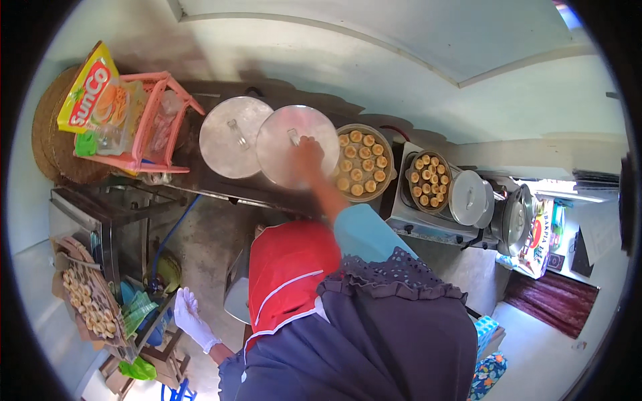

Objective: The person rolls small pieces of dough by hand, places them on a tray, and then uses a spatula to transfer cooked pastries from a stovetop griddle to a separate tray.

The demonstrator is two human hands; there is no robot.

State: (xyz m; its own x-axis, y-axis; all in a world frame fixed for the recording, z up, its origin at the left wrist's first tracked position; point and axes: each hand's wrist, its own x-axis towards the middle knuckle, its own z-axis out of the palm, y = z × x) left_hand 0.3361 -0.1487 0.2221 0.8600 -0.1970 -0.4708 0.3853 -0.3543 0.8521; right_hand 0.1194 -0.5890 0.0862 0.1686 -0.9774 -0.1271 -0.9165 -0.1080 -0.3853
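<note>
My right hand (pixel 308 159) is bare and closed at the handle of a round metal lid (pixel 281 167). That lid overlaps the edge of another round metal lid (pixel 217 144) to its left. Just right of it, a round pan (pixel 386 142) holds several small round browned pastries (pixel 356 175). My left hand (pixel 192 317) wears a white glove and hangs low at the left. Its fingers are stretched out, and it holds nothing that I can see. What lies under the two lids is hidden.
On a stove (pixel 403 212) at right sits a smaller pan of pastries (pixel 428 175), with metal lids (pixel 468 198) beside it. A pink plastic rack (pixel 152 127) and a yellow pouch (pixel 88 93) stand back left. Pale rounds (pixel 87 304) fill a tray on the left.
</note>
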